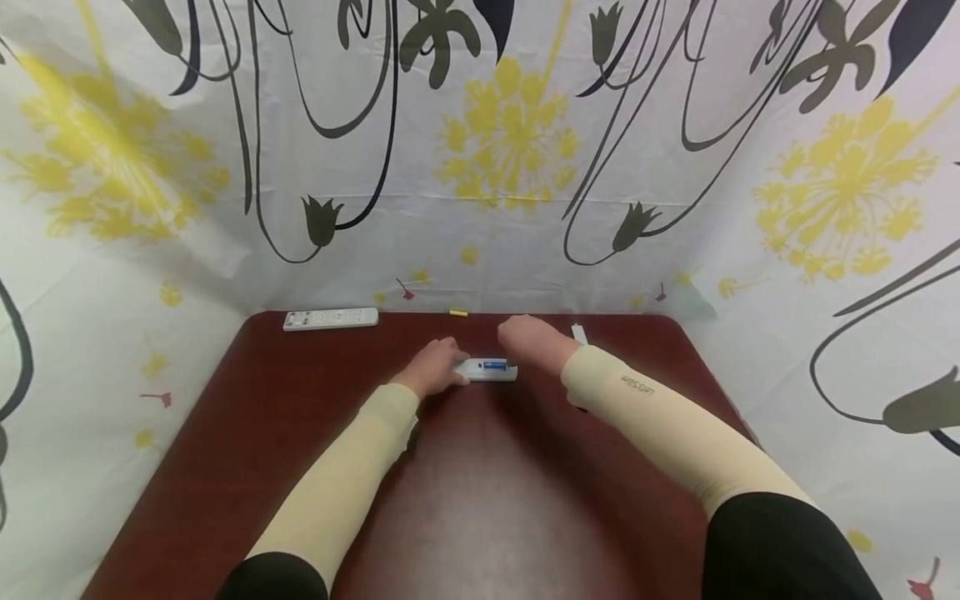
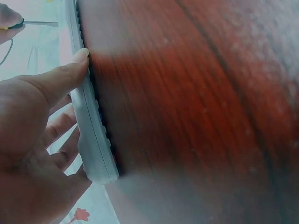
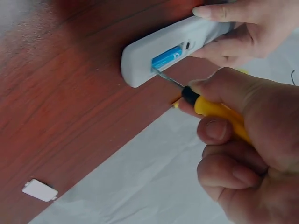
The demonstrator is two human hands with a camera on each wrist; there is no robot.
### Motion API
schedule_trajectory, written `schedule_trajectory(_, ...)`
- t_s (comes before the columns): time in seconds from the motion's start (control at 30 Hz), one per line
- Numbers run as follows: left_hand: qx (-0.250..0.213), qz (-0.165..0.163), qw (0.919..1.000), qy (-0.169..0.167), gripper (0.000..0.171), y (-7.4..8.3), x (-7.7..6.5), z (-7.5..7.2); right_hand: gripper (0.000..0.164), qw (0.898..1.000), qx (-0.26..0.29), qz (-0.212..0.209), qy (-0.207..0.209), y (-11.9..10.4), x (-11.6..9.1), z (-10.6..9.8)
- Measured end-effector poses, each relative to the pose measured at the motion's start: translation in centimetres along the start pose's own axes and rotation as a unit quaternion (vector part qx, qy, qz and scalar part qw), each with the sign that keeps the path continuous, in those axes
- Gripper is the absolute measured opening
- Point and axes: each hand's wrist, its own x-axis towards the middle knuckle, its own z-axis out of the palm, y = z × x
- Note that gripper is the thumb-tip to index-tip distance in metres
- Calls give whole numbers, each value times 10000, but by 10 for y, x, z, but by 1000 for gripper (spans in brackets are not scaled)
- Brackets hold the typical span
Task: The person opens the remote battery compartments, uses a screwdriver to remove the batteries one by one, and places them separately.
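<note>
We count two pale plastic remote controls. One, the open-backed remote control (image 1: 501, 373), lies buttons-down on the glossy reddish wood-grain table (image 1: 187, 458), just above the head view's centre. Our left hand (image 1: 433, 367), at its nine o'clock end, pinches its long edges between thumb and fingers. Our right hand (image 3: 247, 135) curls its fingers round one screwdriver (image 3: 219, 113), yellow-handled with a black collar, its slim metal tip at the end of one blue cylindrical battery (image 3: 167, 57).

From there, the second remote control (image 1: 331, 319) lies between nine and ten o'clock, one small yellow piece (image 1: 458, 313) at eleven, and one tabbed, rectangular white cover (image 3: 40, 190) between two and three.

The right wrist view reveals the screwdriver's handle, which the head view hides; only the left wrist view shows the raised buttons underneath.
</note>
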Motion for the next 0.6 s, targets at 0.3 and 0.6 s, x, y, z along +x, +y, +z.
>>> schedule_trajectory(0.3,95,-9,9999,59,50,-1,-1,0,17,9956,913,-108,184,23,-4,13)
schedule_trajectory(0.6,62,-15,10000,33,51,0,1,0,8,9931,1142,-16,263,30,-12,16)
